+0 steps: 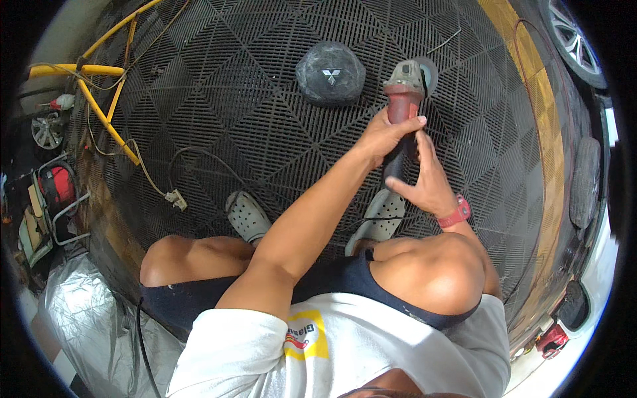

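My left hand (383, 138) is wrapped round the red body of an angle grinder (403, 99), its thumb lying across the top. The tool's grey metal head points away from me, with a pale round disc (430, 76) at its right side. Beside the black rear grip, my right hand (430, 179) has its thumb and fingers spread apart. Its thumb tip is at the grip's end; I cannot tell whether it touches. A red watch (456, 212) is on that wrist. Left of the grinder's head, a dark rounded steering-wheel airbag cover (330, 89) lies on the floor.
Black grid floor tiles (265, 126) lie under everything. A yellow metal frame (109, 99) stands at left, near a cord with a pale plug (176, 199). A thin stick (444, 41) lies beyond the grinder. Car wheels (577, 43) line the right; silver sheeting (99, 325) is at lower left.
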{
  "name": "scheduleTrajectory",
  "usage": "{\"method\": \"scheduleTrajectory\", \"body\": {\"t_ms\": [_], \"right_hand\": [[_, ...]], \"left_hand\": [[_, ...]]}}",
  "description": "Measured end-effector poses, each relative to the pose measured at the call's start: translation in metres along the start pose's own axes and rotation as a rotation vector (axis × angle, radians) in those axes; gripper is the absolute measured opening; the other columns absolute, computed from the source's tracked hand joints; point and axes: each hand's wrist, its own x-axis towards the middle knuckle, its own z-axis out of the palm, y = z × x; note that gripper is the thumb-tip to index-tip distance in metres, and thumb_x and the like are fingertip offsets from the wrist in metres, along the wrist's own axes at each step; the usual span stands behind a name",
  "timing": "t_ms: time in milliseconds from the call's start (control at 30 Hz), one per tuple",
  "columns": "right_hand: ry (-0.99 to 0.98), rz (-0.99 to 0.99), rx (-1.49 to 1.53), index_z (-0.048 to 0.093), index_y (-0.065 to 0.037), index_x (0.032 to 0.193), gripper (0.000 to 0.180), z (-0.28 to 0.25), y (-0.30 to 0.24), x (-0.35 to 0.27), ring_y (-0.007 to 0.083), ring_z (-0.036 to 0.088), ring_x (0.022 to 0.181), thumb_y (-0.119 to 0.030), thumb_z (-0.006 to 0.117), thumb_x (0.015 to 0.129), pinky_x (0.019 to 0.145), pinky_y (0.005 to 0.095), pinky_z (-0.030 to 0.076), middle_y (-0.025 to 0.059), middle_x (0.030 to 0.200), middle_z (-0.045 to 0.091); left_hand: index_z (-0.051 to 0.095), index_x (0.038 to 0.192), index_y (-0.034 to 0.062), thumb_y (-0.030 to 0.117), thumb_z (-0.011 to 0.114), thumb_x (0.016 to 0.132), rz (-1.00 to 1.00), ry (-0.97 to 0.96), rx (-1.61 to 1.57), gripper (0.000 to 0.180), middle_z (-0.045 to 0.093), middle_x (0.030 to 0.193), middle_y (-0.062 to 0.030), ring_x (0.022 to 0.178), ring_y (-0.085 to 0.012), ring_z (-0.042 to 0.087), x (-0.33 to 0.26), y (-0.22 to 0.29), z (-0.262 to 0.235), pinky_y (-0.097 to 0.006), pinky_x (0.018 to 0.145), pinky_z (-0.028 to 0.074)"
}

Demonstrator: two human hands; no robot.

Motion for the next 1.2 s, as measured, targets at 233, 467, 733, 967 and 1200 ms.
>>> {"method": "scheduleTrajectory", "body": {"t_ms": [233, 467, 733, 967, 1200], "right_hand": [[-0.028, -0.226, -0.176, 0.029, -0.003, 0.171, 0.12, -0.018, -0.023, 0.015, 0.0465, 0.043, 0.154, -0.018, 0.097, 0.073, 0.121, 0.0482, 0.049, 0.0297, 0.171, 0.035], [0.003, -0.443, -0.371, 0.03, -0.008, 0.17, 0.126, -0.02, -0.069, 0.062, 0.0465, 0.058, 0.14, -0.009, 0.098, 0.064, 0.107, 0.0469, 0.058, 0.0297, 0.164, 0.044], [-0.042, -0.484, -0.405, 0.023, -0.003, 0.171, 0.117, -0.037, -0.098, 0.15, 0.0448, 0.055, 0.146, -0.038, 0.091, 0.083, 0.118, 0.0491, 0.052, 0.0314, 0.162, 0.048], [-0.074, -0.14, -0.764, 0.038, 0.003, 0.163, 0.097, -0.07, -0.031, 0.245, 0.0456, 0.065, 0.132, -0.049, 0.081, 0.093, 0.113, 0.05, 0.053, 0.033, 0.141, 0.066], [-0.272, 0.103, -0.748, 0.047, 0.007, 0.154, 0.087, 0.0, 0.036, 0.252, 0.047, 0.066, 0.131, -0.05, 0.078, 0.095, 0.113, 0.0506, 0.052, 0.0337, 0.138, 0.068]], "left_hand": [[0.069, 0.12, 0.0035, 0.035, 0.085, 0.093, 0.083, -0.109, -0.174, 0.044, 0.074, 0.109, -0.0094, 0.098, -0.0186, 0.072, -0.016, 0.049, -0.009, -0.035, 0.09, 0.061], [0.069, 0.114, 0.0038, 0.031, 0.076, 0.101, 0.176, -0.131, -0.475, 0.031, 0.075, 0.109, -0.0132, 0.102, -0.0255, 0.075, -0.021, 0.093, -0.038, -0.043, 0.095, 0.064], [0.066, 0.118, 0.0041, 0.032, 0.08, 0.095, 0.453, 0.248, -0.103, 0.039, 0.073, 0.101, -0.0083, 0.092, -0.0234, 0.072, -0.064, 0.174, -0.158, -0.041, 0.088, 0.06], [0.063, 0.13, 0.0029, 0.023, 0.087, 0.09, 0.639, 0.705, -0.072, 0.05, 0.069, 0.109, -0.0075, 0.117, -0.0246, 0.065, -0.115, 0.178, -0.239, -0.042, 0.106, 0.05], [0.066, 0.13, 0.0066, 0.026, 0.085, 0.092, 0.485, 0.844, -0.076, 0.047, 0.069, 0.123, -0.0103, 0.115, -0.0269, 0.067, -0.135, 0.15, -0.326, -0.048, 0.11, 0.046]]}}
